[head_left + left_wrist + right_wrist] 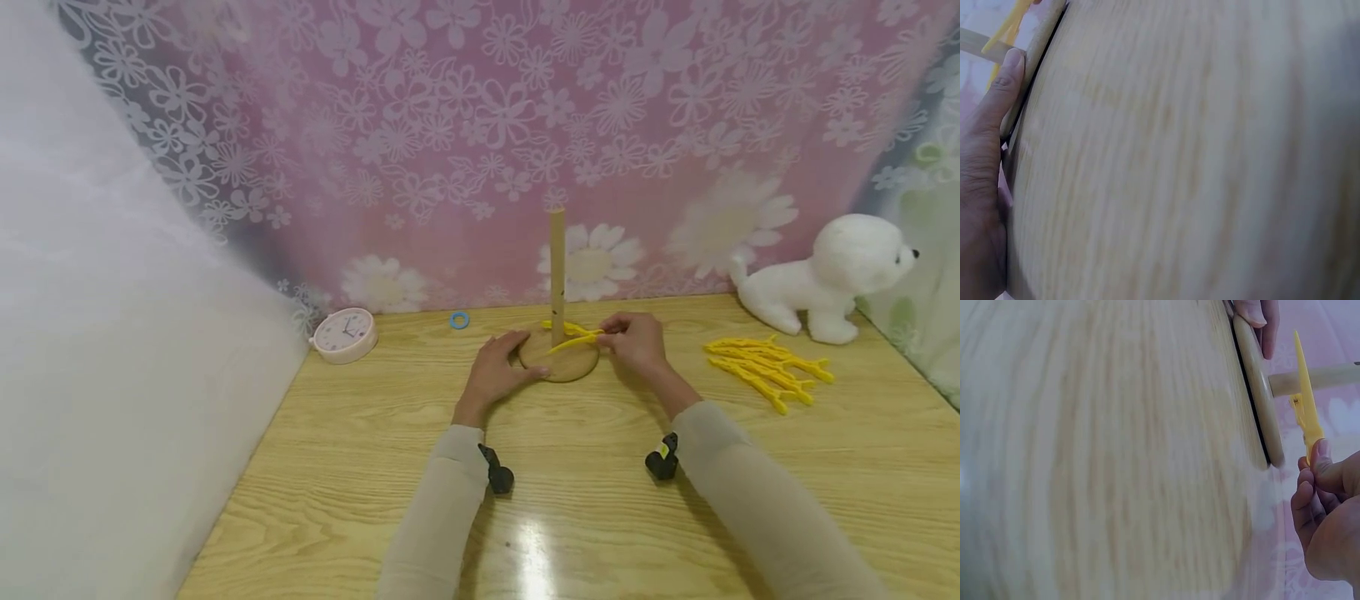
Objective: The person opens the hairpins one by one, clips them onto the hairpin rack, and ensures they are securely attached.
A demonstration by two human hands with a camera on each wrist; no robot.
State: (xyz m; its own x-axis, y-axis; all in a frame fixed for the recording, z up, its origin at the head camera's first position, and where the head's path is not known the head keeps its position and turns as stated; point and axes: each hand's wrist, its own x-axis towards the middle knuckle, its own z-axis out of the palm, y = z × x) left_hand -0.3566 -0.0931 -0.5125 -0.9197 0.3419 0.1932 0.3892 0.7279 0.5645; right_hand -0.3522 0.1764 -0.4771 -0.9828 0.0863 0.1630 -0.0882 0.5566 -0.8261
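A round wooden base [568, 367] carries an upright wooden post [557, 267]. My left hand [497, 368] holds the base by its left edge; in the left wrist view the thumb [1012, 65] lies on it. My right hand [636, 340] pinches one end of a yellow forked plastic piece [577, 341] just right of the post. Its two prongs point left, one on the near side of the post and one on the far side. In the right wrist view the piece [1307, 400] is off the base, beside the post [1322, 378]. Whether it touches the post I cannot tell.
Several similar yellow forked pieces [765, 367] lie in a loose pile on the table [585, 508] to the right. Behind them stands a white toy dog [802, 287]. A blue ring [459, 320] and a pink clock [345, 336] are at the back left, near the floral curtain [465, 150].
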